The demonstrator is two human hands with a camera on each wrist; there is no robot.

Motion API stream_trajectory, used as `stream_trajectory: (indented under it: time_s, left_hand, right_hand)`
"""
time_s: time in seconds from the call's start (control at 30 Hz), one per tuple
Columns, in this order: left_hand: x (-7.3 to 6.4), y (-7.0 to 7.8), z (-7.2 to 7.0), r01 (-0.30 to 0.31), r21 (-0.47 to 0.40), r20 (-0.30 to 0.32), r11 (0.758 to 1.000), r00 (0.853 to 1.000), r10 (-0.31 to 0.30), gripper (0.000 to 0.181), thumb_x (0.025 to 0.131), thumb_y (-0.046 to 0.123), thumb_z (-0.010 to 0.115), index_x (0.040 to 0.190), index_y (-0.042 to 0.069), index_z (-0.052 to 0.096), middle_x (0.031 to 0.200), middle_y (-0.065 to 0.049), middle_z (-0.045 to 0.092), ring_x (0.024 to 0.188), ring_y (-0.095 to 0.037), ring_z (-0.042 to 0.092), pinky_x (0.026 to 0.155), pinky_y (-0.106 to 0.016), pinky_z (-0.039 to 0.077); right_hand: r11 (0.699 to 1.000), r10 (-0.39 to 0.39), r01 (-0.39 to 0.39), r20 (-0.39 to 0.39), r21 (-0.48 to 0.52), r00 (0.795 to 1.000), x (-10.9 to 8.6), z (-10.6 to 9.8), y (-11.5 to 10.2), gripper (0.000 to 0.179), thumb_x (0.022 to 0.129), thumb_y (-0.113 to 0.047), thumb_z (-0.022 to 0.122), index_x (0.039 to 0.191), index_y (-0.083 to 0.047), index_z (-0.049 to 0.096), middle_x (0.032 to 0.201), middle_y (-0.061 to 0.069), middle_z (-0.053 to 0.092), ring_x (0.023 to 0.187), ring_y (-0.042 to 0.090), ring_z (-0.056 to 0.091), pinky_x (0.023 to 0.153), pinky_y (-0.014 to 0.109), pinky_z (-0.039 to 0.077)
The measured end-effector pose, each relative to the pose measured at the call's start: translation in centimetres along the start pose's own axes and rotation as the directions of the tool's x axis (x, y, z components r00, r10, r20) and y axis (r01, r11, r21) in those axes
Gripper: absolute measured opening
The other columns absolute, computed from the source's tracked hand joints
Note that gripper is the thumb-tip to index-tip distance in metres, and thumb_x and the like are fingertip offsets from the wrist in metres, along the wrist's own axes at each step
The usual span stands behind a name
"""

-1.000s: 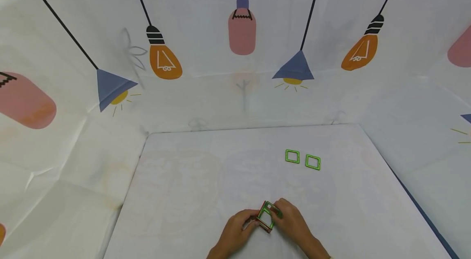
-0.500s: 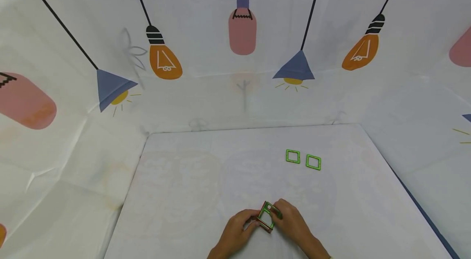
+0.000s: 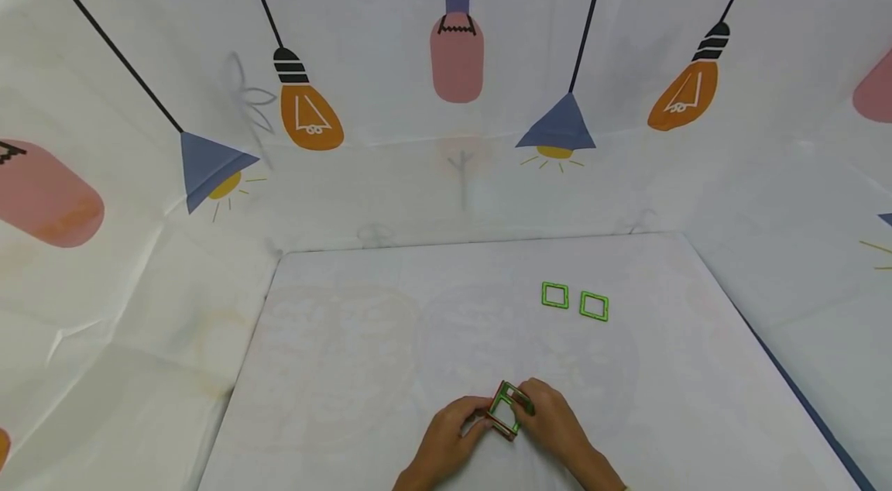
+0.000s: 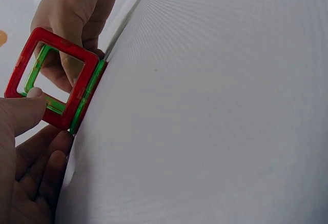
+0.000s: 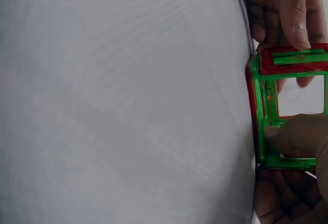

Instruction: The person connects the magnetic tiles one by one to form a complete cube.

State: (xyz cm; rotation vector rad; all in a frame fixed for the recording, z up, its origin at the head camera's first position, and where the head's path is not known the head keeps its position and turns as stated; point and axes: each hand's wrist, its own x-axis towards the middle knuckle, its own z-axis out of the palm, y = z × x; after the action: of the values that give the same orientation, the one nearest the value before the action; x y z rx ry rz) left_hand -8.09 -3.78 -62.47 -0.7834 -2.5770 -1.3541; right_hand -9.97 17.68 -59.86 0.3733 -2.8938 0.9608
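Observation:
Red and green magnetic tiles, square and hollow, stand joined as a small box [image 3: 505, 430] near the front of the table in the head view. My left hand [image 3: 447, 430] pinches its left side, the thumb lying over a red tile [image 4: 62, 42] in the left wrist view. On the other side my right hand [image 3: 557, 423] pinches the box, its thumb reaching inside against a green tile [image 5: 259, 116] in the right wrist view. Red tiles are layered against green ones along the low edge. My fingers hide parts of the box.
Two loose green square tiles, a left one [image 3: 544, 295] and a right one [image 3: 582, 305], lie flat farther back on the white table [image 3: 348, 367]. White sheeting [image 3: 390, 189] printed with lamps and bulbs rises behind the table and along both sides.

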Motion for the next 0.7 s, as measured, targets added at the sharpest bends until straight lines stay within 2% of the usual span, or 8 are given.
stream_trajectory:
  time_s: [0.4,0.7]
  left_hand:
    - [0.06,0.10,-0.04,0.004,0.006,0.005,1.000,1.000,-0.004,0.027,0.098,0.029,0.063,0.123,0.019,0.066,0.116,0.007,0.071,0.106,-0.008,0.067,0.089,-0.026,0.056]
    - [0.00,0.02,0.10,0.008,-0.009,0.005,1.000,1.000,-0.008,0.027,0.098,0.028,0.063,0.123,0.019,0.066,0.117,0.008,0.071,0.108,-0.007,0.066,0.090,-0.026,0.055]
  right_hand:
    - [0.997,-0.074,0.075,-0.044,0.007,0.996,-0.25,0.34,0.39,0.024,0.076,-0.002,0.082,0.076,-0.016,0.062,0.071,-0.015,0.049,0.064,-0.005,0.038,0.054,0.015,0.038]
    - [0.997,-0.075,0.075,-0.041,0.008,0.996,-0.19,0.23,0.29,0.028,0.076,-0.003,0.082,0.072,-0.018,0.060,0.069,-0.016,0.046,0.062,-0.005,0.037,0.054,0.016,0.036]
